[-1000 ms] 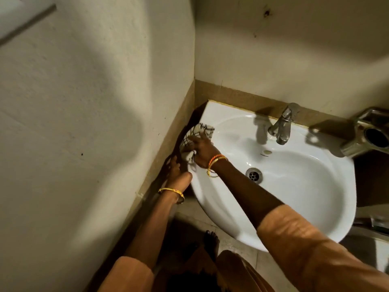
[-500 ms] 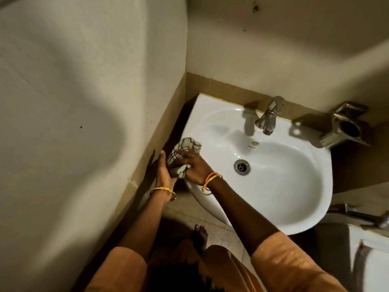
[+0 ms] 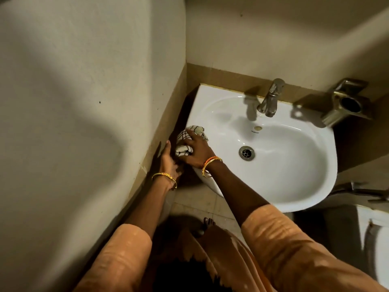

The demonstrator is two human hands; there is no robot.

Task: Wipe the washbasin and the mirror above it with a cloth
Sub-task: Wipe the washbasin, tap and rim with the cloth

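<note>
A white washbasin [image 3: 294,182] is fixed in the corner, with a drain [image 3: 246,153] at its middle and a metal tap [image 3: 270,99] at the back. A checked white cloth [image 3: 185,142] is bunched on the basin's left rim. My right hand [image 3: 196,151] lies on top of the cloth and presses it against the rim. My left hand [image 3: 168,160] is beside the rim in the gap by the wall, its fingers touching the cloth's lower edge; whether it grips the cloth is hidden. No mirror is in view.
The left wall [image 3: 84,123] stands close to the basin, leaving a narrow dark gap. A metal wall holder [image 3: 347,102] sticks out at the back right. A toilet cistern [image 3: 374,239] is at the right edge. My bare foot [image 3: 208,223] is on the tiled floor.
My right hand has slid the cloth along the left rim toward the front, and my left hand has come up beside it. The camera has shifted.
</note>
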